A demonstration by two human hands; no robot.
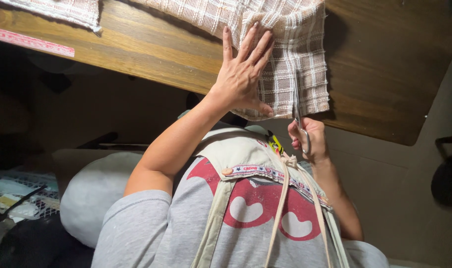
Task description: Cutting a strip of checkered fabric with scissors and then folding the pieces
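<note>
Checked fabric point(305, 44) mid-cut, upper centre: left hand point(242, 74) splayed flat, pinning it; right hand point(310, 140) closed around scissors point(297, 101) (blades in cloth). The next snip likely needs a straight line.

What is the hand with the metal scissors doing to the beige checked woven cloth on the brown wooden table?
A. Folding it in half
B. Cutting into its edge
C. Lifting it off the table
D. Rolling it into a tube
B: the right hand holds the metal scissors with blades running into the edge of the beige checked woven cloth, which the left hand presses flat on the brown wooden table.
</note>
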